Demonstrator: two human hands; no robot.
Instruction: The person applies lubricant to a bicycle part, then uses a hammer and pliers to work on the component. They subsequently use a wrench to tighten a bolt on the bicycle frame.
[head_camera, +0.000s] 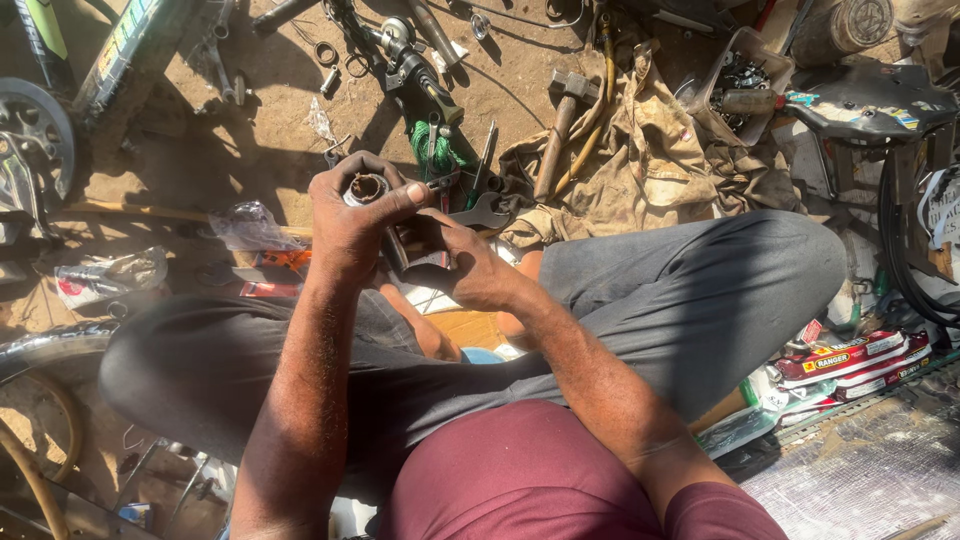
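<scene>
A stained tan cloth (650, 165) lies on the dirt floor (270, 110), with a hammer (560, 125) beside a clear plastic tub (745, 80) of dark metal parts. The left hand (350, 225) is closed around a small metal cylinder (366, 188) above the lap. The right hand (475, 270) grips a dark wrench (478, 212) just beside it.

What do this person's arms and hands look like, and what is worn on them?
Both forearms are bare to the short maroon sleeves of a T-shirt. The left hand and right hand are ungloved; no watch, ring or band shows.
</scene>
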